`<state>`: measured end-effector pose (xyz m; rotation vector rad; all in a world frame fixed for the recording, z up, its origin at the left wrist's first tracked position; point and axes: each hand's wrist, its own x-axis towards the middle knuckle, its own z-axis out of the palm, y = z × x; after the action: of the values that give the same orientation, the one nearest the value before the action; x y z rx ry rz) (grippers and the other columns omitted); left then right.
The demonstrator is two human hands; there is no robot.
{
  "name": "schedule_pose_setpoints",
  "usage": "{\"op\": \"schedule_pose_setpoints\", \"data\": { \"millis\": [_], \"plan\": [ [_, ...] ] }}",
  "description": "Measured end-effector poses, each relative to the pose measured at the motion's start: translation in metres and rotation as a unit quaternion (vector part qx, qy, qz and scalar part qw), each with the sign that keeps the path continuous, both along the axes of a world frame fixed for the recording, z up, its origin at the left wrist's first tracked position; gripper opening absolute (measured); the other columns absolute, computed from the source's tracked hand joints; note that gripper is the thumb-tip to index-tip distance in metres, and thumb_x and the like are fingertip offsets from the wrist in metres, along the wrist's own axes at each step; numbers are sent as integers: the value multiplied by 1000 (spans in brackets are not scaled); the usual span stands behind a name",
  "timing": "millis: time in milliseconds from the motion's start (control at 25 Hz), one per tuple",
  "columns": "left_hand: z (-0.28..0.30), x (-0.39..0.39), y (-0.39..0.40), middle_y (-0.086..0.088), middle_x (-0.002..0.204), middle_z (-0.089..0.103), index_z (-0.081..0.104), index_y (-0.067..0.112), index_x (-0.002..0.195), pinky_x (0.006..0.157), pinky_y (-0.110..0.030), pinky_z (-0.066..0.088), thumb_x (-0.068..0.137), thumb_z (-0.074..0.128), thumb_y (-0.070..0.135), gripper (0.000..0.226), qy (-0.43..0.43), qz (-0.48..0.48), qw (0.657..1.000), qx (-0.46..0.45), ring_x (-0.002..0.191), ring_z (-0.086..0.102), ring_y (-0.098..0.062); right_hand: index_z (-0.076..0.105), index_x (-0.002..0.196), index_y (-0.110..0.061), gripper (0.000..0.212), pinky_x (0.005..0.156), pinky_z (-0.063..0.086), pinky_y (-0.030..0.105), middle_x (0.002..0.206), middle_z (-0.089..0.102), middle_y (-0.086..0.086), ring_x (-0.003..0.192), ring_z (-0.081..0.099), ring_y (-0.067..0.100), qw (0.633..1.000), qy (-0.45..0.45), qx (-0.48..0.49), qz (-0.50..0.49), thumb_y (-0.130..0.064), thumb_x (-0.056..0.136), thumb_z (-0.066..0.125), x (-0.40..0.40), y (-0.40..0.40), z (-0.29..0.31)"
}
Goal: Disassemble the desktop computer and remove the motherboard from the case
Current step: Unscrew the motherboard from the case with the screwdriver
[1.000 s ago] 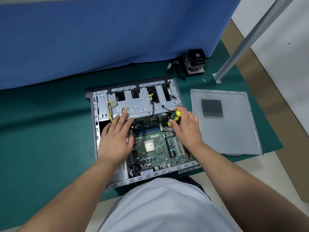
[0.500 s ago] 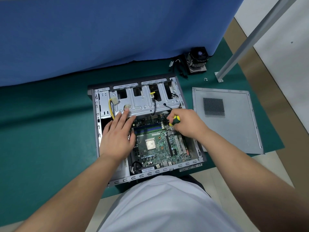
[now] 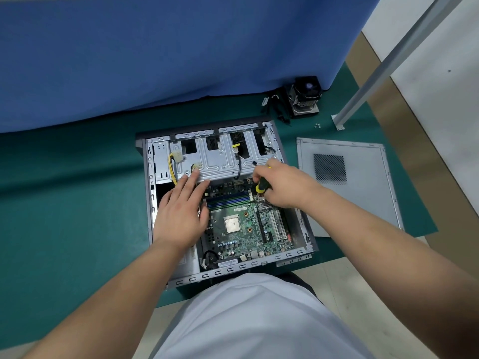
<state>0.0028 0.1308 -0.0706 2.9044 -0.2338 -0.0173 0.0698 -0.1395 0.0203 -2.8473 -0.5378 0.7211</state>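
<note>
A: Where does the motherboard (image 3: 243, 224) sit?

B: Inside the open computer case (image 3: 300, 229), which lies on its side on the green mat (image 3: 64, 203). The green board is flat on the case floor, its bare CPU (image 3: 232, 225) near the middle and the blue memory slots (image 3: 228, 200) along its far edge.

A: And the hands?

B: The right hand (image 3: 287, 185) is curled round a yellow-and-black screwdriver (image 3: 262, 186), whose tip points down at the board's far right corner, beside the memory slots. I cannot tell whether the tip sits in a screw. The left hand (image 3: 181, 211) lies flat with fingers straight, its palm over the board's left edge and its fingertips (image 3: 194, 173) touching the metal drive cage (image 3: 223, 161).

A: Anything near those fingertips?

B: A white power connector (image 3: 197, 165) on yellow and black wires, just beyond them.

A: And outside the case?

B: The grey side panel (image 3: 363, 190) lies on the mat to the right. A CPU cooler with fan (image 3: 305, 97) stands by the blue curtain (image 3: 155, 55), with small screws (image 3: 317, 125) near a metal post foot (image 3: 338, 123).
</note>
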Motion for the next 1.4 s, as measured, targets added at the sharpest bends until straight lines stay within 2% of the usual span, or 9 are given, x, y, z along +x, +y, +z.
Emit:
{"op": "schedule_pose_setpoints", "data": {
  "millis": [120, 280, 400, 600, 760, 880, 1040, 1200, 1400],
  "plan": [
    [1, -1, 0, 10, 170, 15, 35, 35, 154, 118, -45, 34, 96, 39, 40, 58, 5, -1, 1000, -5, 154, 24, -20, 53, 120, -24, 26, 69, 51, 38, 99, 61, 3, 86, 62, 27, 998, -61, 10, -29, -44, 104, 46, 1, 4, -3],
    [2, 0, 0, 11, 170, 14, 33, 35, 154, 115, -46, 37, 96, 41, 40, 59, 11, 0, 1000, -6, 154, 23, -19, 57, 121, -26, 28, 82, 54, 39, 117, 59, -1, 106, 58, 23, 998, -56, 18, 2, -23, 94, 59, -2, 5, -4],
    [2, 0, 1, 12, 170, 14, 34, 35, 154, 112, -47, 42, 96, 45, 38, 59, 18, 1, 1000, -15, 155, 22, -19, 55, 123, -26, 31, 77, 57, 43, 112, 57, -1, 95, 61, 24, 996, -80, -6, -41, -47, 100, 54, -3, 6, -4],
    [4, 0, 0, 13, 170, 12, 33, 36, 155, 112, -45, 43, 97, 47, 38, 60, 26, 3, 999, -19, 155, 19, -17, 61, 125, -31, 35, 83, 56, 40, 123, 57, -5, 113, 55, 21, 996, -85, -3, 41, -17, 93, 61, -6, 5, -6],
    [6, 0, -1, 13, 170, 13, 34, 36, 155, 110, -45, 45, 96, 50, 36, 61, 26, 2, 999, -20, 155, 20, -17, 58, 126, -26, 31, 72, 58, 40, 115, 58, 0, 97, 65, 28, 991, -127, -18, -28, -44, 105, 45, -11, 12, -7],
    [6, 0, -1, 13, 170, 14, 35, 35, 155, 108, -45, 46, 95, 51, 35, 61, 24, 3, 999, -22, 155, 21, -17, 55, 129, -22, 30, 73, 57, 40, 117, 56, 2, 105, 60, 28, 992, -126, -10, -7, -27, 100, 49, -12, 14, -8],
    [5, 0, -1, 12, 169, 18, 37, 35, 154, 108, -45, 47, 95, 52, 33, 60, 19, 2, 999, -30, 154, 23, -18, 53, 128, -22, 33, 67, 56, 39, 115, 57, 3, 94, 64, 30, 989, -128, -8, -74, -40, 101, 47, -12, 13, -8],
    [6, 1, -1, 12, 169, 17, 36, 36, 154, 107, -45, 47, 95, 52, 34, 61, 20, 2, 999, -31, 154, 22, -18, 52, 131, -22, 37, 77, 58, 43, 120, 55, 3, 109, 57, 28, 994, -102, 2, -32, -22, 94, 54, -14, 12, -9],
    [7, 0, -1, 13, 170, 16, 37, 36, 154, 107, -44, 48, 95, 53, 33, 61, 20, 1, 999, -31, 154, 22, -18, 51, 134, -24, 34, 71, 57, 41, 122, 53, 5, 98, 61, 29, 991, -109, 23, -69, -23, 100, 49, -14, 9, -15]
  ]
}}
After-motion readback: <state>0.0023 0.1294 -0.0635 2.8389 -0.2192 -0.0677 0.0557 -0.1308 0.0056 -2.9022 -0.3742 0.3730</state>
